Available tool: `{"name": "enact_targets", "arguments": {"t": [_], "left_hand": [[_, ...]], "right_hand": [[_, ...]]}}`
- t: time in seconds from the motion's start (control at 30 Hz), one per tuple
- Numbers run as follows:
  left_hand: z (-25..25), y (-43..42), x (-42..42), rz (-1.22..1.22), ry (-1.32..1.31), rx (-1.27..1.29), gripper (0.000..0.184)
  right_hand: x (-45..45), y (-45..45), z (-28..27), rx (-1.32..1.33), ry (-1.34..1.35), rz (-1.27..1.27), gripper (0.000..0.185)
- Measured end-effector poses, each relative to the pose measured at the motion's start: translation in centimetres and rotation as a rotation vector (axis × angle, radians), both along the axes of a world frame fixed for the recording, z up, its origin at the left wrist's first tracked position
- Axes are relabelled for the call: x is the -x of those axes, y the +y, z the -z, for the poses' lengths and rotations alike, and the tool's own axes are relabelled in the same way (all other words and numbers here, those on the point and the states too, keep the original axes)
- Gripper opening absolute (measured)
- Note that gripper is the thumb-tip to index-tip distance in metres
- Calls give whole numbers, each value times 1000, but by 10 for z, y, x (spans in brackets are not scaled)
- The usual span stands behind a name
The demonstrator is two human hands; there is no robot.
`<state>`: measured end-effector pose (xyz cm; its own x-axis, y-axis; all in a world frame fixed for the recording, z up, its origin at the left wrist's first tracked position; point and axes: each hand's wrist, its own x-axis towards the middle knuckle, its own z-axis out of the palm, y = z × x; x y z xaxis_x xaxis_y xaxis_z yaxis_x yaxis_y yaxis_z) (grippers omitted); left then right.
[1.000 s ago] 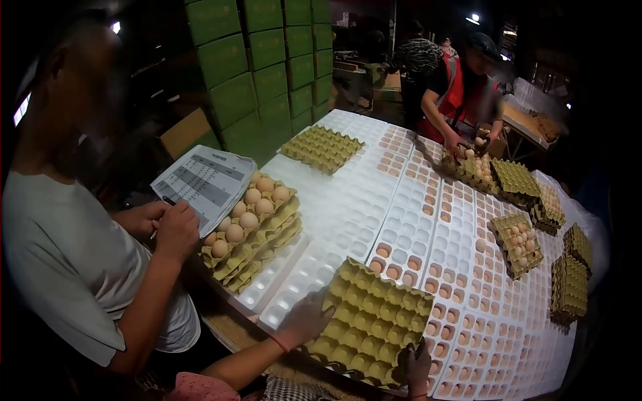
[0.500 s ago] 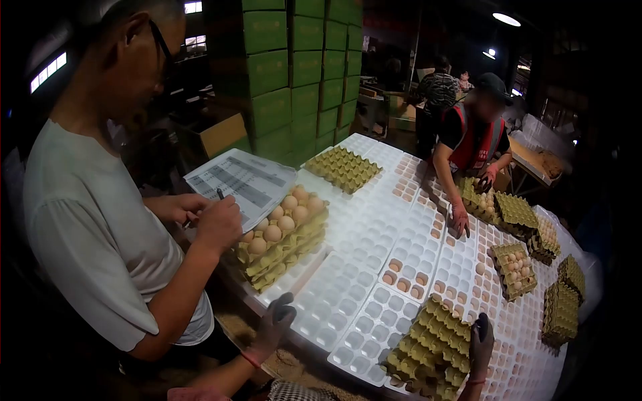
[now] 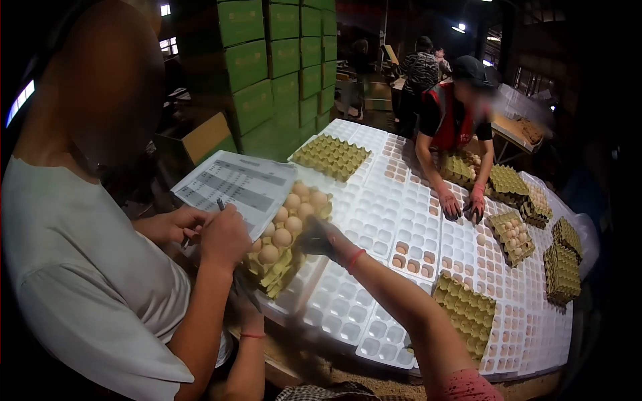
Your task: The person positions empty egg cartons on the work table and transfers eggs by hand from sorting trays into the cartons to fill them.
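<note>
At the right side of an egg tray stack (image 3: pixel 284 271) is my right hand (image 3: pixel 321 238) in a dark glove, fingers reaching toward the trays and slightly blurred. Whether it touches them I cannot make out. Brown eggs (image 3: pixel 283 237) fill the top tray. My gloved left hand (image 3: pixel 245 297) is low by the stack's near left corner, smeared and partly behind another person's arm; its fingers cannot be read. A printed sheet (image 3: pixel 234 184), held by that person with a pen (image 3: pixel 221 204), overhangs the eggs' far left side.
White plastic egg trays (image 3: pixel 341 294) cover the table, several cells holding eggs. Empty pulp trays (image 3: pixel 465 311) lie near my right forearm, others (image 3: pixel 331 157) at the back. Across the table a co-worker's gloved hands (image 3: pixel 461 204) work over the cells. Green boxes (image 3: pixel 254 73) are stacked behind.
My right hand has left the empty pulp trays and crossed left to the egg-filled stack. My left hand has shifted left and is now by its near corner. The co-worker's hands have come together.
</note>
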<state>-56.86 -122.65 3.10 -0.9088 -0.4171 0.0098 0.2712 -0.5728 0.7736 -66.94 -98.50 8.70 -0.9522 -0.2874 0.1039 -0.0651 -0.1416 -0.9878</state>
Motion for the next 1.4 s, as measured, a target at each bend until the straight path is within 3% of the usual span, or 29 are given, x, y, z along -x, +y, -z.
{"name": "enact_targets", "arguments": {"t": [0.07,0.13,0.2,0.27,0.4,0.5,0.57,0.7,0.8,0.87,1.0,1.07,1.2,1.23,1.27,1.33,1.4], "left_hand": [[10,-4,14,-40,-28,23,44],[33,-13,30,-1,-30,96,44],[32,-13,39,19,-19,-9,44],[14,-7,42,28,-7,-133,45],[-19,-2,46,-64,33,38,44],[-45,-8,59,-98,69,153,44],[-63,-14,71,-116,96,239,44],[-88,-27,89,-177,129,460,44],[-98,-34,101,-230,124,680,45],[-104,-42,106,-300,107,882,45],[-121,-67,128,-563,45,1397,45],[-129,-81,137,-701,-7,1631,46],[-139,-99,150,-880,-71,2029,46],[-140,-98,153,-908,-66,2112,46],[-139,-96,157,-928,-54,2191,46],[-130,-90,184,-899,-21,2202,47],[-108,-99,242,-784,3,2004,54]], "right_hand": [[3,-17,-6,-179,389,41,50],[-16,-24,-29,300,-168,95,40],[0,-19,-3,-18,195,135,30],[-1,-20,-5,6,175,163,28],[-8,-21,-10,-100,230,260,30],[1,-20,8,-86,271,168,34],[-3,-24,3,72,139,178,32],[-4,-29,7,162,94,210,30],[-24,-27,-22,223,29,167,34],[-24,-24,-26,49,152,167,37],[-19,-16,-26,98,56,84,41],[-13,-12,-12,-235,297,137,45],[-20,-15,-29,-182,206,133,42],[-19,-25,-34,333,-241,138,46],[-26,-29,-38,336,-243,143,46],[-47,-42,-41,483,-260,203,56],[-51,-49,-21,211,-114,182,76]]}}
